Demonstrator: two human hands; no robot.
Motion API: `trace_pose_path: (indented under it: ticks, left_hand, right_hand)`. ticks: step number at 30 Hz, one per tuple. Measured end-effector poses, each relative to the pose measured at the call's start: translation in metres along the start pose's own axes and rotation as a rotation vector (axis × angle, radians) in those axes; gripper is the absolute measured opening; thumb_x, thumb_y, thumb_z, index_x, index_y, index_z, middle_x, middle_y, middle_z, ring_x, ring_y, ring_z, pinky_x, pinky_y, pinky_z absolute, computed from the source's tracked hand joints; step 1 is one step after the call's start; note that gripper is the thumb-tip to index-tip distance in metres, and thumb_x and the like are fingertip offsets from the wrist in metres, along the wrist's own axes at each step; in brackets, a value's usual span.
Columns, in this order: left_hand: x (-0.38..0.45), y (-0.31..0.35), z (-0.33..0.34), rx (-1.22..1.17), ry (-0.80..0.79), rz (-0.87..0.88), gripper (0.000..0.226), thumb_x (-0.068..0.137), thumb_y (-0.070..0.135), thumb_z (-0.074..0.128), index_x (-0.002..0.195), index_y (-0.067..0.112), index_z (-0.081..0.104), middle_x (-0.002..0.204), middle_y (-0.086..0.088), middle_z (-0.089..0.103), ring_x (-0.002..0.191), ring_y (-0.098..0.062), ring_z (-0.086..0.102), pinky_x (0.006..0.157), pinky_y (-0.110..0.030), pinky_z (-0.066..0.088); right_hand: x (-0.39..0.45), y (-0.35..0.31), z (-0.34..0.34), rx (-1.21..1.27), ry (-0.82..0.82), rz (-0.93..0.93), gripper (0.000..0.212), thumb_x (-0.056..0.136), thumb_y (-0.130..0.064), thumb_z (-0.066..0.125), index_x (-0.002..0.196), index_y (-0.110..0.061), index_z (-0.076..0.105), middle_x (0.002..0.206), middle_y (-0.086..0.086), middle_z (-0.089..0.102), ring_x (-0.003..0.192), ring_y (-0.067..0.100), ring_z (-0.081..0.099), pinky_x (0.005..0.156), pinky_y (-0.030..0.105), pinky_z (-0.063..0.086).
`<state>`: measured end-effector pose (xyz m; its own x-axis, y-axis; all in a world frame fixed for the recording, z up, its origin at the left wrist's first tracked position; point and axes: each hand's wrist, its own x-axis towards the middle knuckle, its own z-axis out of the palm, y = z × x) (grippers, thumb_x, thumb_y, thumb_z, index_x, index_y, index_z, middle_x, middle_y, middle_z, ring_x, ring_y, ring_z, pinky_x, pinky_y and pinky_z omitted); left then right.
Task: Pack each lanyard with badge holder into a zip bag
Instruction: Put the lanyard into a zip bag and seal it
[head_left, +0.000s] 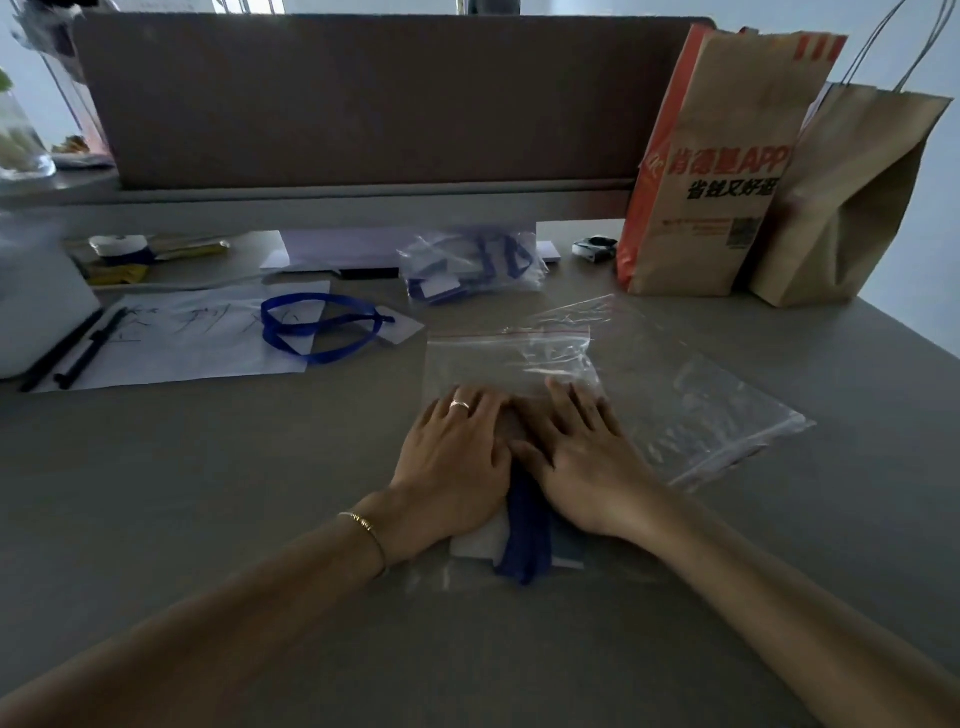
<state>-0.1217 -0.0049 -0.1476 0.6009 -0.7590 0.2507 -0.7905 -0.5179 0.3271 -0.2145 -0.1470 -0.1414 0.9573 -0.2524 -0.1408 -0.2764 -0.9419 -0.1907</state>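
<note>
Both hands lie flat, palms down, side by side on a clear zip bag (511, 364) at the middle of the grey desk (208, 493). Left hand (457, 457): fingers straight, spread, ring on one finger, bracelet at the wrist. Right hand (582, 457): fingers straight, pressing the plastic; neither hand grips anything.

Bag: transparent, wrinkled, red strip along the far closure edge. Inside at the near end, partly under the palms, a folded blue lanyard (524, 540) lying over a white badge holder (480, 540).

A second zip bag (711, 415) lies just right of it. To the left, a loose lanyard (311, 327) with card rests on a paper sheet (182, 343). Further back, a pile of packed bags (470, 265). Two paper bags (727, 182) stand far right.
</note>
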Motion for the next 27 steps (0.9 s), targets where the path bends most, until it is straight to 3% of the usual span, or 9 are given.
trace_pose_path:
  ticks: [3, 6, 9, 12, 14, 16, 18, 23, 27]
  left_hand:
    - [0.001, 0.001, -0.006, -0.015, -0.007, -0.002, 0.047, 0.094, 0.032, 0.044, 0.141, 0.028, 0.041, 0.146, 0.002, 0.041, 0.138, -0.018, 0.036, 0.117, -0.035, 0.029]
    - [0.021, -0.003, -0.021, 0.004, 0.139, 0.053, 0.042, 0.087, 0.02, 0.053, 0.129, 0.025, 0.054, 0.133, 0.003, 0.053, 0.123, -0.018, 0.048, 0.102, -0.033, 0.042]
    - [0.049, -0.011, -0.028, 0.065, 0.104, 0.09, 0.033, 0.085, 0.011, 0.056, 0.115, 0.023, 0.064, 0.119, 0.003, 0.061, 0.113, -0.019, 0.054, 0.088, -0.036, 0.05]
    - [0.061, -0.017, -0.019, 0.078, 0.026, 0.076, 0.034, 0.09, 0.017, 0.054, 0.122, 0.027, 0.06, 0.126, 0.002, 0.059, 0.117, -0.021, 0.053, 0.09, -0.036, 0.05]
    - [0.062, -0.02, -0.014, 0.031, 0.065, 0.027, 0.037, 0.092, 0.02, 0.052, 0.127, 0.03, 0.059, 0.131, 0.002, 0.059, 0.121, -0.021, 0.052, 0.097, -0.037, 0.046]
    - [0.065, -0.025, -0.013, 0.045, 0.085, -0.042, 0.036, 0.091, 0.022, 0.051, 0.125, 0.028, 0.06, 0.126, 0.0, 0.061, 0.117, -0.022, 0.053, 0.098, -0.036, 0.044]
    - [0.072, -0.035, -0.015, 0.088, 0.084, -0.124, 0.029, 0.091, 0.02, 0.049, 0.118, 0.022, 0.061, 0.115, -0.001, 0.061, 0.107, -0.02, 0.055, 0.091, -0.035, 0.047]
    - [0.091, -0.071, -0.023, 0.117, 0.078, -0.224, 0.015, 0.095, 0.023, 0.051, 0.103, 0.02, 0.063, 0.103, 0.002, 0.057, 0.098, -0.016, 0.052, 0.085, -0.035, 0.05]
    - [0.098, -0.086, -0.028, 0.099, 0.049, -0.237, 0.006, 0.092, 0.026, 0.059, 0.093, 0.024, 0.065, 0.098, 0.005, 0.057, 0.092, -0.013, 0.054, 0.076, -0.033, 0.053]
  right_hand:
    - [0.004, 0.004, -0.008, 0.081, -0.006, -0.012, 0.061, 0.103, -0.056, 0.025, 0.159, -0.038, 0.008, 0.169, 0.004, -0.004, 0.155, 0.029, -0.008, 0.126, 0.047, -0.001]
    - [0.016, 0.004, -0.024, 0.144, 0.331, -0.083, 0.049, 0.097, -0.039, 0.051, 0.143, -0.023, 0.048, 0.144, 0.005, 0.052, 0.135, 0.029, 0.045, 0.112, 0.043, 0.039]
    - [0.035, -0.001, -0.035, -0.007, 0.454, -0.137, 0.033, 0.094, -0.025, 0.059, 0.125, -0.018, 0.065, 0.124, 0.001, 0.066, 0.115, 0.022, 0.06, 0.095, 0.036, 0.05]
    - [0.054, 0.004, -0.026, -0.084, 0.301, -0.098, 0.044, 0.097, -0.033, 0.051, 0.14, -0.022, 0.053, 0.145, 0.009, 0.05, 0.137, 0.03, 0.042, 0.111, 0.044, 0.039]
    - [0.063, 0.012, -0.017, -0.037, 0.138, -0.045, 0.057, 0.103, -0.051, 0.032, 0.156, -0.032, 0.026, 0.166, 0.014, 0.017, 0.154, 0.034, 0.011, 0.124, 0.05, 0.014]
    - [0.067, 0.018, -0.012, -0.048, 0.024, -0.019, 0.065, 0.101, -0.061, 0.019, 0.16, -0.036, 0.005, 0.168, 0.011, -0.008, 0.155, 0.031, -0.009, 0.125, 0.051, -0.003]
    - [0.067, 0.019, -0.013, -0.055, -0.03, -0.004, 0.069, 0.099, -0.065, 0.016, 0.159, -0.037, -0.004, 0.167, 0.008, -0.018, 0.154, 0.028, -0.018, 0.124, 0.05, -0.01]
    - [0.064, 0.011, -0.026, 0.029, -0.072, 0.023, 0.072, 0.097, -0.069, 0.018, 0.159, -0.037, -0.003, 0.167, 0.004, -0.017, 0.153, 0.025, -0.019, 0.124, 0.052, -0.01]
    - [0.071, 0.002, -0.046, 0.069, 0.106, 0.028, 0.068, 0.1, -0.061, 0.032, 0.159, -0.038, 0.008, 0.169, 0.003, 0.0, 0.156, 0.024, -0.007, 0.125, 0.051, -0.003]
